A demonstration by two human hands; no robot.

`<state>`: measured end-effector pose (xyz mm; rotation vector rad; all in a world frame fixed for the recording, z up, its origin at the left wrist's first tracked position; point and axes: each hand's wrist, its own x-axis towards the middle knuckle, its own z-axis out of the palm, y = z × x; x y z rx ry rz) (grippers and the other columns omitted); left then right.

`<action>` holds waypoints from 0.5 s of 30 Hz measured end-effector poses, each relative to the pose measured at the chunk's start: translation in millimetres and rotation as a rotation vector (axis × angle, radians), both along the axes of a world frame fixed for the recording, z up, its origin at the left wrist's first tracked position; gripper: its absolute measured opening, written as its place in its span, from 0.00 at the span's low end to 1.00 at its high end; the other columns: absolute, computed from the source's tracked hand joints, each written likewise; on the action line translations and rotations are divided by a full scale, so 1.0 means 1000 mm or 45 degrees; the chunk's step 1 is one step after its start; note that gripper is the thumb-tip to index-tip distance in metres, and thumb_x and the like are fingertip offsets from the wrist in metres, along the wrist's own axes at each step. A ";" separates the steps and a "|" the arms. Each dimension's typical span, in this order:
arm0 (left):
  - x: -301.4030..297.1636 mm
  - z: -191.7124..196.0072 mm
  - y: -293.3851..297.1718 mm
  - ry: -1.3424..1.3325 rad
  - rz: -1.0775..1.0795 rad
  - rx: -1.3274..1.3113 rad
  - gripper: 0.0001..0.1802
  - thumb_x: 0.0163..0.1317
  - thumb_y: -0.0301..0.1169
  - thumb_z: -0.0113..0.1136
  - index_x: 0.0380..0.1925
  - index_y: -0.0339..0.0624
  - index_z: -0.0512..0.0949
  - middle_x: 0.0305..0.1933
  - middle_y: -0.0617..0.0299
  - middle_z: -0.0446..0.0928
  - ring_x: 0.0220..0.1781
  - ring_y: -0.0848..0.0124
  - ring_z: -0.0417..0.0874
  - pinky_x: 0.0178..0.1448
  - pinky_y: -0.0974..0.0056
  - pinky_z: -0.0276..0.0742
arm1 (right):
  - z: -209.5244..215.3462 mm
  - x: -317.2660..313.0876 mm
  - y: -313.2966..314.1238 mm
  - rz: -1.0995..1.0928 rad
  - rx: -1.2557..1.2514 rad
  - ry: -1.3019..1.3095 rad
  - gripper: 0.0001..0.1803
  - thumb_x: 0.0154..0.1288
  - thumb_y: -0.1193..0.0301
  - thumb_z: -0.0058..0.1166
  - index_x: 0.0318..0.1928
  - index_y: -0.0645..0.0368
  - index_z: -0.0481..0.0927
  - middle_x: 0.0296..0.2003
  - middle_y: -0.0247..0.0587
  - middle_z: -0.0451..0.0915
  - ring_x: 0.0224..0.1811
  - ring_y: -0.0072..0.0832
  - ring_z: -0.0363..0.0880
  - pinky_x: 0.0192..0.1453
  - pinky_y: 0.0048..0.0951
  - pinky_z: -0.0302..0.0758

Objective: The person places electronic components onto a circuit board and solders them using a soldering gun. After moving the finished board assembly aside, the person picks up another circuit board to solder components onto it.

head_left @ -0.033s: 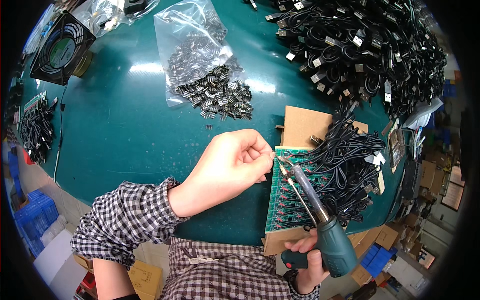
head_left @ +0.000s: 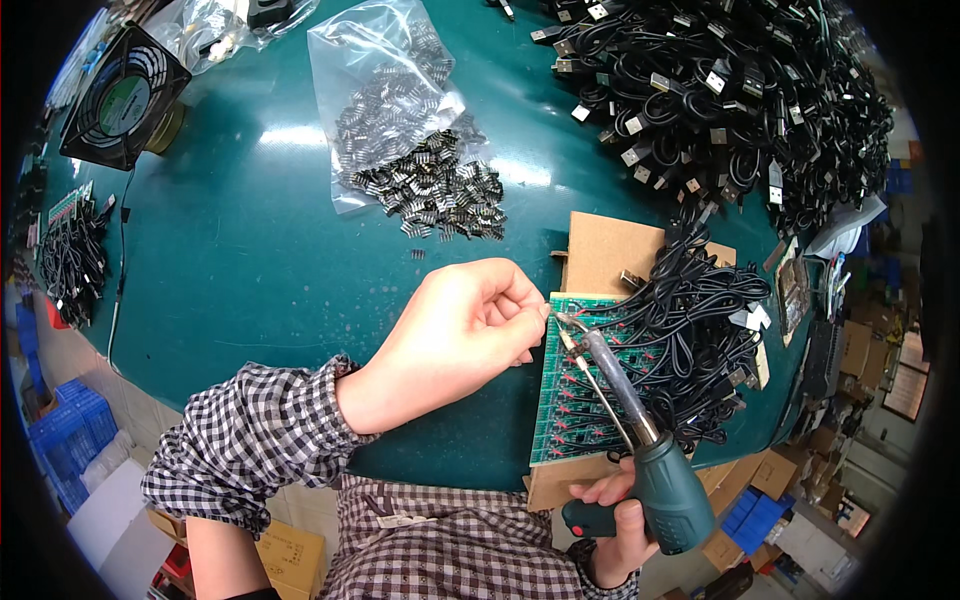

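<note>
My right hand (head_left: 615, 515) is wrapped round the dark green handle of a soldering gun (head_left: 672, 490). Its metal barrel and a thin feed tube slant up and left, so the tip is at the upper left corner of a green circuit board (head_left: 545, 430). Right at that corner, my left hand (head_left: 465, 320) is closed in a pinch. Whatever sits between its thumb and forefinger is too small and hidden to make out. Red and black wire ends run along the board, joined to bundled black cables (head_left: 690, 300). Beneath the board lies brown cardboard (head_left: 610, 245).
A clear plastic bag (head_left: 345, 100) spills small black-and-silver metal-pinned parts (head_left: 440, 190) onto the green table (head_left: 230, 270). One loose part (head_left: 418, 254) lies nearby. A big heap of black USB cables (head_left: 710, 100) fills the far right. A fan (head_left: 125, 95) stands far left, near another wired board (head_left: 70, 245).
</note>
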<state>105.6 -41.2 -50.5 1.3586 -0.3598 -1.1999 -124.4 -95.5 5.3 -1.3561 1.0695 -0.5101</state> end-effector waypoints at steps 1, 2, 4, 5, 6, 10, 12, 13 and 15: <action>0.000 0.000 0.000 -0.001 0.001 0.000 0.10 0.59 0.30 0.54 0.31 0.32 0.73 0.25 0.60 0.76 0.26 0.78 0.78 0.33 0.74 0.77 | -0.001 -0.001 0.000 0.001 0.000 -0.001 0.31 0.56 0.61 0.54 0.49 0.76 0.60 0.24 0.42 0.69 0.26 0.31 0.73 0.34 0.40 0.80; 0.000 0.000 0.001 0.008 0.004 -0.008 0.10 0.59 0.30 0.54 0.31 0.32 0.73 0.25 0.60 0.76 0.27 0.78 0.78 0.33 0.74 0.77 | -0.002 -0.004 0.000 0.000 0.001 -0.031 0.31 0.56 0.61 0.54 0.49 0.76 0.60 0.24 0.42 0.69 0.26 0.31 0.73 0.33 0.40 0.80; -0.001 -0.001 0.001 0.017 0.007 -0.016 0.10 0.59 0.31 0.55 0.31 0.32 0.73 0.25 0.60 0.76 0.27 0.78 0.78 0.33 0.74 0.77 | -0.003 -0.005 0.000 -0.002 0.002 -0.062 0.32 0.57 0.60 0.53 0.49 0.76 0.60 0.24 0.41 0.69 0.26 0.31 0.73 0.33 0.40 0.80; -0.001 -0.001 0.001 0.013 0.009 -0.005 0.10 0.59 0.31 0.55 0.31 0.32 0.73 0.26 0.60 0.76 0.27 0.78 0.78 0.33 0.74 0.78 | -0.002 -0.002 0.001 -0.020 -0.012 -0.043 0.32 0.57 0.60 0.53 0.49 0.76 0.60 0.24 0.41 0.69 0.26 0.31 0.73 0.33 0.40 0.80; -0.001 0.000 0.000 0.010 0.009 0.005 0.10 0.59 0.31 0.55 0.31 0.32 0.73 0.26 0.60 0.76 0.27 0.77 0.79 0.33 0.73 0.78 | -0.001 -0.001 0.001 -0.040 -0.026 -0.023 0.32 0.57 0.59 0.53 0.48 0.76 0.60 0.24 0.41 0.68 0.26 0.31 0.73 0.32 0.39 0.80; -0.002 -0.001 0.000 0.010 0.009 0.001 0.11 0.60 0.31 0.55 0.31 0.31 0.73 0.27 0.59 0.76 0.27 0.77 0.79 0.34 0.73 0.78 | -0.003 -0.005 0.000 -0.029 -0.067 -0.060 0.33 0.57 0.57 0.52 0.48 0.76 0.60 0.24 0.41 0.68 0.26 0.31 0.73 0.31 0.39 0.80; -0.003 0.001 0.001 0.013 0.022 0.031 0.10 0.59 0.30 0.55 0.31 0.31 0.73 0.27 0.58 0.76 0.27 0.76 0.79 0.34 0.73 0.78 | -0.004 -0.006 -0.001 -0.020 -0.076 -0.094 0.33 0.57 0.55 0.51 0.48 0.75 0.60 0.25 0.41 0.68 0.26 0.31 0.73 0.31 0.38 0.80; -0.003 0.002 0.001 0.010 0.022 0.033 0.10 0.59 0.30 0.55 0.31 0.31 0.73 0.27 0.58 0.76 0.27 0.76 0.79 0.34 0.73 0.78 | -0.003 -0.005 -0.001 -0.019 -0.074 -0.097 0.33 0.57 0.55 0.51 0.48 0.75 0.60 0.25 0.41 0.68 0.26 0.31 0.73 0.31 0.38 0.80; -0.001 0.006 0.002 0.042 0.004 0.081 0.11 0.60 0.29 0.53 0.34 0.29 0.73 0.29 0.57 0.76 0.30 0.75 0.79 0.36 0.72 0.79 | -0.002 -0.004 0.000 -0.060 -0.074 -0.125 0.33 0.58 0.54 0.51 0.48 0.73 0.61 0.25 0.41 0.69 0.27 0.31 0.74 0.30 0.37 0.81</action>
